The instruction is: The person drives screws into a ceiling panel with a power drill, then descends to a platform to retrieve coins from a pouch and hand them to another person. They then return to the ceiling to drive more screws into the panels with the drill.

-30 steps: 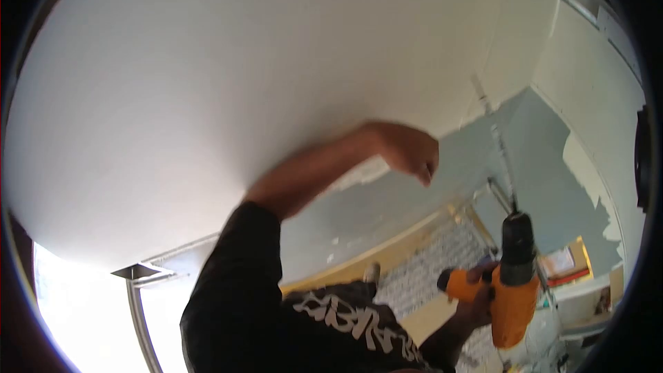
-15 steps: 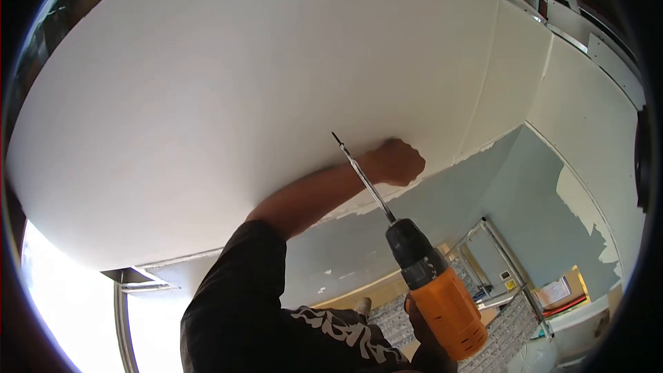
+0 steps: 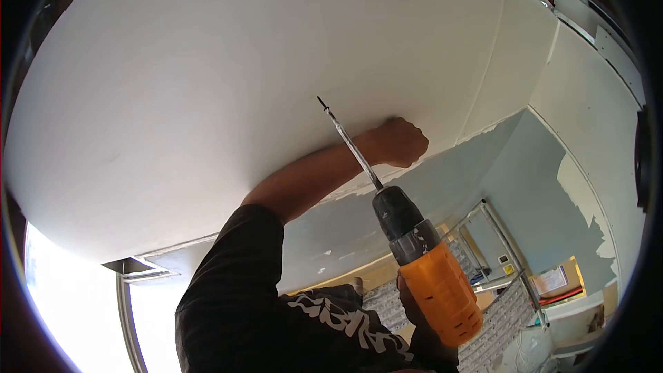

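Nearest, at 5 o'clock, is an orange and black drill [image 3: 438, 290], aimed toward 11 o'clock. The right hand [image 3: 409, 302] grips it, mostly hidden behind the body, its grip closed around the drill; the exact finger positions cannot be seen. A long bit [image 3: 352, 144] runs from the black chuck to a dark tip just above the centre; whether that touches the panel cannot be told. At 6 o'clock is a dark shirt [image 3: 345, 321] with pale lettering.

Beyond the bit, the left forearm [image 3: 311, 179] lies along the large white panel [image 3: 207, 83] overhead, coming from 7 o'clock. The left hand [image 3: 402, 142], toward 2 o'clock, is curled into a fist against or just beside the panel.

Farther off, a blue-grey wall [image 3: 528, 173] with ragged pale patches fills 3 o'clock, a metal frame [image 3: 507, 243] stands at 4 o'clock, and bright light shows at 8 o'clock.
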The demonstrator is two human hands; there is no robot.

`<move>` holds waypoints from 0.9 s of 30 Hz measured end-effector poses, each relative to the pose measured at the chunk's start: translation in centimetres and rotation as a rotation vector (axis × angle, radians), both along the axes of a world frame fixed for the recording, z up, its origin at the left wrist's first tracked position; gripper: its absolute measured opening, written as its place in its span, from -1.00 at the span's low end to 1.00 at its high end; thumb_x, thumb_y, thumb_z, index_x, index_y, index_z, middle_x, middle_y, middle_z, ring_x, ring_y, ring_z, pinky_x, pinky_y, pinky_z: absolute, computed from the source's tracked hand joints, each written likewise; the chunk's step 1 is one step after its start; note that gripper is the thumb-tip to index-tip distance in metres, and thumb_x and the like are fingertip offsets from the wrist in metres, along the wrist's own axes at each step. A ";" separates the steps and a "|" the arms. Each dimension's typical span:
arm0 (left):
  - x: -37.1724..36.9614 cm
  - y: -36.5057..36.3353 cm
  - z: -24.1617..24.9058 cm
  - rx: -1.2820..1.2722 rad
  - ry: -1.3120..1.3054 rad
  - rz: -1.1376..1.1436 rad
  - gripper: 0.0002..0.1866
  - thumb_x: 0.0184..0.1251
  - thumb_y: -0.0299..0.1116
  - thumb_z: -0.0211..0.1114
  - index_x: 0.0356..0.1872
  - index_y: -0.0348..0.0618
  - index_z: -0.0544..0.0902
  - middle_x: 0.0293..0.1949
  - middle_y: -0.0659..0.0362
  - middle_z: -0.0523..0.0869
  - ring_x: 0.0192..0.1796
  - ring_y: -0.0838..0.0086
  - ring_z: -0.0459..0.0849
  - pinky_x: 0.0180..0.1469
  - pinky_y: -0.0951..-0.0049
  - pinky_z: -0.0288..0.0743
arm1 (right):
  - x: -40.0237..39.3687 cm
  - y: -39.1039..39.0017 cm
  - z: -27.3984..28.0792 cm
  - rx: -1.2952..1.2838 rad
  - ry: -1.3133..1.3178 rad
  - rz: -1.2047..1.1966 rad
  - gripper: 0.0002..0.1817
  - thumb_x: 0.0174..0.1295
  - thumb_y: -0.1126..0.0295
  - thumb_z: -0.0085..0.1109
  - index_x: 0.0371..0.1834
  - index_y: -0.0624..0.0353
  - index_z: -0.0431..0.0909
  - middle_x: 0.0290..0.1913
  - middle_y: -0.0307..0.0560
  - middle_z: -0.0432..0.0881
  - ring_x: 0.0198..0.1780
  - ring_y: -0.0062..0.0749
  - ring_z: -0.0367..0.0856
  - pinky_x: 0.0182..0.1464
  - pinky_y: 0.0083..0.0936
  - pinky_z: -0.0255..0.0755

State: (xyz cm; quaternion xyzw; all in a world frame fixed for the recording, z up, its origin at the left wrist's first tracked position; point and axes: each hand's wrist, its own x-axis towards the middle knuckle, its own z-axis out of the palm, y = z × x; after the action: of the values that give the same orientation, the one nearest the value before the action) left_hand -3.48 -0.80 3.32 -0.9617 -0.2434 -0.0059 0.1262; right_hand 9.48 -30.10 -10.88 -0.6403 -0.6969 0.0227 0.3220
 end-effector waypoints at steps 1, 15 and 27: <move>0.0 0.0 0.0 -0.014 -0.004 0.004 -0.75 0.24 -0.22 0.28 -0.50 -0.17 0.69 -0.46 0.02 0.75 -0.32 0.08 0.75 -0.31 0.08 0.60 | -0.2 0.0 0.2 0.004 0.018 0.011 -0.55 0.21 0.06 0.33 0.04 0.14 0.64 0.00 -0.05 0.68 -0.07 -0.13 0.69 0.00 -0.23 0.56; 0.0 0.2 0.5 -0.034 0.002 -0.011 -0.81 0.23 -0.28 0.25 -0.47 -0.17 0.68 -0.43 0.01 0.75 -0.30 0.09 0.75 -0.27 0.07 0.60 | -1.3 0.2 2.0 0.081 0.114 0.102 -0.54 0.20 0.09 0.35 0.02 0.21 0.61 -0.02 0.04 0.69 -0.13 -0.15 0.72 -0.09 -0.28 0.59; -0.3 0.4 0.6 -0.038 -0.025 -0.055 -0.82 0.21 -0.36 0.21 -0.51 -0.22 0.62 -0.48 0.00 0.71 -0.35 0.05 0.72 -0.32 0.05 0.57 | -2.3 0.8 3.8 0.215 0.212 0.244 -0.53 0.20 0.12 0.37 0.00 0.28 0.59 -0.04 0.11 0.70 -0.19 -0.16 0.74 -0.17 -0.32 0.62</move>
State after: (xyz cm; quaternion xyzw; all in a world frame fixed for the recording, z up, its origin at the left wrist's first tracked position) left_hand -3.80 -0.43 3.89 -0.9700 -0.2186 -0.0166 0.1050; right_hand 7.19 -29.28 -7.05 -0.5071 -0.7300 0.0543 0.4549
